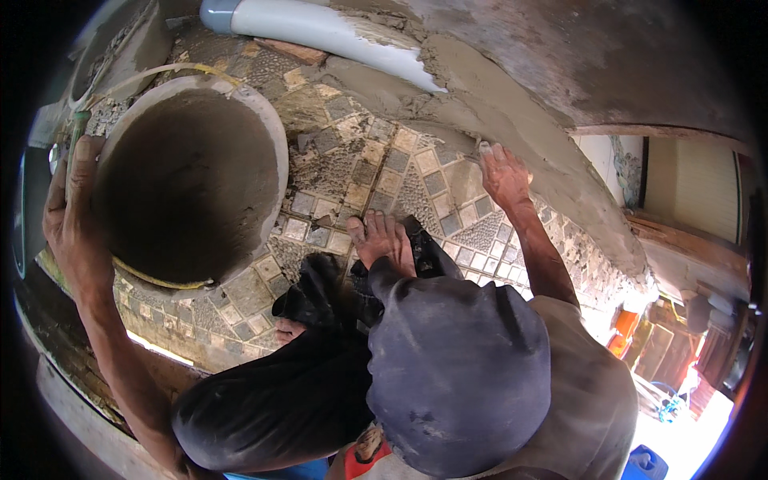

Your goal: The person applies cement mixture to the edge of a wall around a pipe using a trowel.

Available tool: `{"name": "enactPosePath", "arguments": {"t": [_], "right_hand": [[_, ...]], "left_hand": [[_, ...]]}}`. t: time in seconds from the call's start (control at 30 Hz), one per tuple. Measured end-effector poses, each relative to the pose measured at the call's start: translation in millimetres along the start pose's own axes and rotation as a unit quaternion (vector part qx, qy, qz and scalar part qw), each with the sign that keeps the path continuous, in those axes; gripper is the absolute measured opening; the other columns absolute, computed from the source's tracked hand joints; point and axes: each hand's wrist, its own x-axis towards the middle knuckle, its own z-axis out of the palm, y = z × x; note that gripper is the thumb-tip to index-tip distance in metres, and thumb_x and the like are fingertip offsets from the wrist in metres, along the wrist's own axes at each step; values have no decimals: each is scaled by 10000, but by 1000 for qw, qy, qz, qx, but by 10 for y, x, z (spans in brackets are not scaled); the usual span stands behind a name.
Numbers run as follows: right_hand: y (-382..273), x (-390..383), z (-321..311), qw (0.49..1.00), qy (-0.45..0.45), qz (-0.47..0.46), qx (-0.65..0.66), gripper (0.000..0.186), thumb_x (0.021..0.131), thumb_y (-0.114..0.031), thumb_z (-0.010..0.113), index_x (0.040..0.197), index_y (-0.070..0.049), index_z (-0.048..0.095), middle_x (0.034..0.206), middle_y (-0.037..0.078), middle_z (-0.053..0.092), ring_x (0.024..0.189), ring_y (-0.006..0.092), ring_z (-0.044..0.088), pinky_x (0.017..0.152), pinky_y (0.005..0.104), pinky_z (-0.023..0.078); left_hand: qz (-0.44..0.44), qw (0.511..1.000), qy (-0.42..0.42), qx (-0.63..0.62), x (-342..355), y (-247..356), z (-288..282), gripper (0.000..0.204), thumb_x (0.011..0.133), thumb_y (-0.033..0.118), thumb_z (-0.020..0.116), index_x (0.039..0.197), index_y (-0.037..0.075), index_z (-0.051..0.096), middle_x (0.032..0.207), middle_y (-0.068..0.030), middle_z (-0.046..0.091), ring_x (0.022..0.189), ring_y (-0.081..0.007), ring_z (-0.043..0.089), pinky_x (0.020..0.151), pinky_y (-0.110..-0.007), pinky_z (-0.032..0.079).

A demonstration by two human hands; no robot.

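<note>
At the far left, my left hand (74, 188) is closed round a slim green handle (82, 120), beside the rim of a round bucket (276, 128) with grey mortar inside. What the handle belongs to is hidden. Reaching forward at right, my right hand (506, 172) has its fingers curled at the lower edge of a band of wet grey mortar (512, 104). A small pale tip shows at those fingers; what they hold, if anything, I cannot make out. Smeared mortar also covers one end of a white pipe (328, 36) beyond.
My bent knees (456, 360) in dark trousers fill the lower middle. One bare foot (384, 240) rests on the patterned tile floor (300, 204), which is dusted with mortar. The bucket's yellow handle (160, 70) arcs over its far side. A wooden ledge (680, 240) lines the right.
</note>
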Motion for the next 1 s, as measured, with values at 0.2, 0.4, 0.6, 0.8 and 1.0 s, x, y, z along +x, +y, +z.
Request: {"name": "enactPosePath", "arguments": {"t": [0.2, 0.4, 0.6, 0.8, 1.0], "right_hand": [[-211, 255, -108, 998, 24, 27, 43, 247, 879, -166, 629, 1121, -127, 650, 1089, 77, 650, 1056, 287, 671, 846, 480, 563], [-206, 435, -336, 998, -1, 60, 27, 269, 955, -231, 586, 1188, -126, 670, 1125, 122, 697, 1039, 326, 698, 879, 491, 567], [-32, 492, -588, 985, -100, 113, 88, 409, 988, -345, 597, 1319, -110, 652, 1306, 171, 674, 1160, 382, 664, 1001, 471, 525], [232, 121, -708, 988, -33, 102, 110, 500, 972, -418, 630, 1331, -74, 581, 1194, 226, 702, 1032, 414, 701, 924, 510, 544], [-220, -144, -631, 980, -153, 100, 83, 476, 1002, -466, 575, 1274, -79, 526, 1004, 244, 735, 826, 423, 728, 736, 519, 574]], "left_hand": [[-3, 1000, -9, -27, 43, -138, -90, 410, 1033, 341, 639, 1276, 21, 719, 1175, -82, 735, 1089, -156, 654, 994, -296, 467], [58, 998, -17, 29, 96, -95, -29, 456, 1052, 333, 614, 1325, -28, 666, 1186, -79, 719, 1071, -138, 642, 980, -277, 471], [-14, 999, -10, -40, -63, -57, -132, 432, 1027, 349, 649, 1277, 1, 702, 1131, -80, 728, 1020, -138, 652, 919, -264, 487], [-34, 996, 9, -85, -110, 54, -38, 376, 1002, 341, 693, 1216, 34, 734, 1012, -54, 748, 918, -108, 683, 837, -240, 517], [-17, 999, -7, -51, -68, 80, -71, 573, 965, 436, 715, 1281, -41, 684, 1041, -112, 754, 945, -154, 695, 893, -270, 519]]}}
